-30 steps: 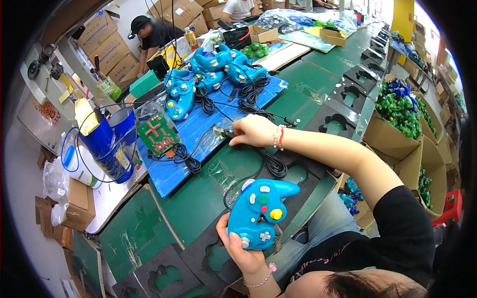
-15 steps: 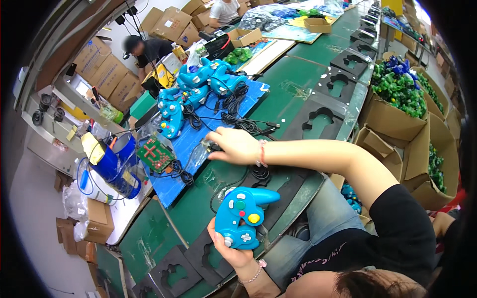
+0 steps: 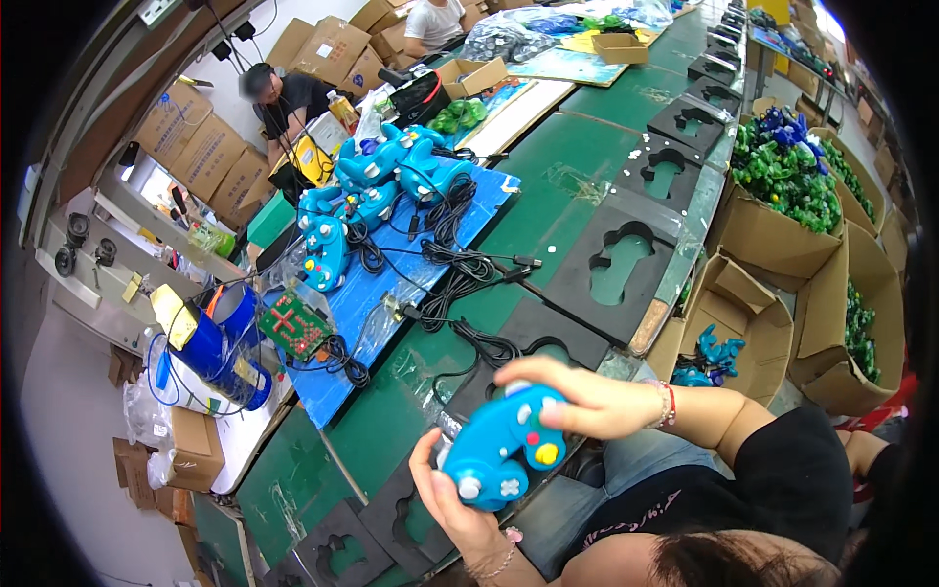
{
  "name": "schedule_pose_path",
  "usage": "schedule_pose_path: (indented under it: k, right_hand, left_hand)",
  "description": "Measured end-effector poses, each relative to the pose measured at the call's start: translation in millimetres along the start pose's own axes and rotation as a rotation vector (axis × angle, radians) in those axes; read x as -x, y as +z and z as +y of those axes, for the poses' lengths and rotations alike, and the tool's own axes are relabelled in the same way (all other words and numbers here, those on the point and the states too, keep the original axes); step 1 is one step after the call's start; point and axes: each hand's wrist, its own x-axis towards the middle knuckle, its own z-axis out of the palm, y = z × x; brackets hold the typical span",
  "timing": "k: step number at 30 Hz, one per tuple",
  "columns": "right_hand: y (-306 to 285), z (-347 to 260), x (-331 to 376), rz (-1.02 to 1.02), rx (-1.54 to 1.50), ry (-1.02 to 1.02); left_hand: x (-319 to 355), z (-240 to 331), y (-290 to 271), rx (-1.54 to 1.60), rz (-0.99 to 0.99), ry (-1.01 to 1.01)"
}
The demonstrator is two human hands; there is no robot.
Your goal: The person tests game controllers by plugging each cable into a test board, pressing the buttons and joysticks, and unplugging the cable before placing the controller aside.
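1. The green bench (image 3: 548, 147) runs from lower left to upper right; its near edge passes under the person's hands.
2. The blue board (image 3: 328, 391) lies on the bench, beyond the hands and to their left, well apart from them.
3. Black foam (image 3: 579, 289) lines the near side of the bench, with cut-outs in it.
4. The controller (image 3: 504, 445) is held up between both hands, face up, its long axis slanting from lower left to upper right.
5. The coiled cable (image 3: 486, 344) lies beyond the controller, near the right fingertips.
6. The right hand (image 3: 611, 404) grips the controller's upper-right end, thumb on its face and fingers over the far edge.
7. The left hand (image 3: 465, 519) is closed around the lower-left end; its hidden fingertips cannot be told. Neither hand is nearer: both touch.
8. The yellow stick (image 3: 547, 454) sits just below the right thumb; the grey stick (image 3: 469, 487) is beside the left hand.
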Motion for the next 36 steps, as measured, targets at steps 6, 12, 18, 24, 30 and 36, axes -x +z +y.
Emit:
schedule_pose_path:
  k: [6,12,18,24,30,36]
  right_hand:
    - [18,3,-18,0.22,-0.225,-0.04]
    - [33,17,-17,0.214,-0.177,0.048]
    - [36,31,-18,0.202,-0.129,0.13]
    - [33,37,-16,0.184,-0.121,0.144]
    - [31,39,-16,0.191,-0.072,0.13]
    - [29,30,-20,0.156,-0.092,0.105]
  left_hand:
    - [4,4,8,-0.226,0.074,0.211]
    - [0,-5,-5,-0.206,0.159,0.145]
    - [-4,-29,-11,-0.189,0.155,0.095]
    - [-1,-37,-15,-0.168,0.111,0.123]
    - [-2,-35,-13,-0.197,0.086,0.12]
    - [6,-26,-15,-0.241,0.114,0.147]
